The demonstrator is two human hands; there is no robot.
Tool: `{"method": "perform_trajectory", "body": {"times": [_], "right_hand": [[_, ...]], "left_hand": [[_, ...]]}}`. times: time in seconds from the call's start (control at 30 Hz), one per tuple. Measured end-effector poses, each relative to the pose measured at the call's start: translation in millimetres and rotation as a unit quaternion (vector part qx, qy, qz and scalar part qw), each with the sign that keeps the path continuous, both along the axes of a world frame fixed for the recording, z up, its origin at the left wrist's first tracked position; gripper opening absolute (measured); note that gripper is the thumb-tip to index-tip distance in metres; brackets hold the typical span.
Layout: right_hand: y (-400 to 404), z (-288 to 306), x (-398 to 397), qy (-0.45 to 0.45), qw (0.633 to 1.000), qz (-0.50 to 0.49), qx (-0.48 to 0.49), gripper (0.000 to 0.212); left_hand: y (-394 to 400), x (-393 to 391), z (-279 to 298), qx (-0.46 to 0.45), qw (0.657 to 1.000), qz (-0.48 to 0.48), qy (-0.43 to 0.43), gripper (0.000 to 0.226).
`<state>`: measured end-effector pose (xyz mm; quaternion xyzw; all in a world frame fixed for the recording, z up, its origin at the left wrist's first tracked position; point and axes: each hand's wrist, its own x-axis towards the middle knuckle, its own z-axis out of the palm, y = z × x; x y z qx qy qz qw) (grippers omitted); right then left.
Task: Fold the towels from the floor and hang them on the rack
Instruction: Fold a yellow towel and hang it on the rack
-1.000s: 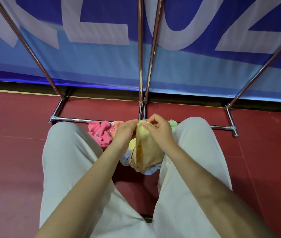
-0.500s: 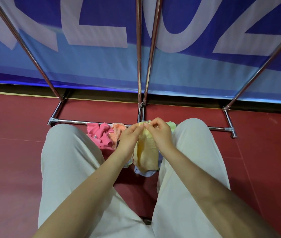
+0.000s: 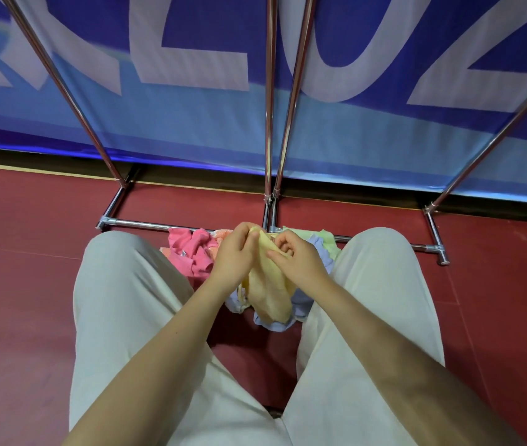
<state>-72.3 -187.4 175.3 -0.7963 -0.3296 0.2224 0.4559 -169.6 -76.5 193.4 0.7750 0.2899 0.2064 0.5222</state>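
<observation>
A yellow towel (image 3: 268, 291) hangs bunched between my knees. My left hand (image 3: 234, 255) and my right hand (image 3: 297, 259) both pinch its upper edge, close together. Under it on the red floor lies a heap of towels: a pink towel (image 3: 191, 249) to the left, a light blue towel (image 3: 304, 297) beneath, a pale green towel (image 3: 323, 238) to the right. The chrome rack (image 3: 268, 123) rises just beyond the heap, its base bar (image 3: 139, 224) lying on the floor.
My two knees in pale trousers (image 3: 127, 300) flank the heap. A blue banner (image 3: 191, 130) with large white letters stands behind the rack. Red floor (image 3: 14, 284) spreads to both sides.
My hands have slid slightly apart along the yellow towel's top edge, the right one lower than before. The towel hangs a little longer between them.
</observation>
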Motion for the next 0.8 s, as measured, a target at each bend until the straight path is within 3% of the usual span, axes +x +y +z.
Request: {"method": "perform_trajectory", "body": {"times": [0.13,0.3,0.5,0.7,0.8], "right_hand": [[-9.5,-7.4,4.0,-0.038,0.997,0.033,-0.054,0.028],[-12.4,-12.1,-1.9,-0.081,0.994,0.055,-0.046,0.019],[-11.4,-13.2,-13.2,0.082,0.991,0.106,0.011,0.026],[-14.3,-19.1,-13.9,0.001,0.971,0.185,-0.151,0.018],[-19.9,-23.9,-12.4,-0.032,0.945,0.228,-0.233,0.031]], "left_hand": [[9.0,-8.1,5.8,-0.028,0.998,0.040,-0.030,0.021],[9.4,-9.9,4.8,-0.052,0.997,0.037,-0.032,0.027],[14.7,-9.1,5.5,-0.113,0.988,0.094,-0.045,0.029],[40.5,-18.6,20.0,-0.130,0.972,0.175,-0.090,0.028],[53.2,-30.3,30.3,-0.123,0.962,0.217,-0.110,0.029]]}}
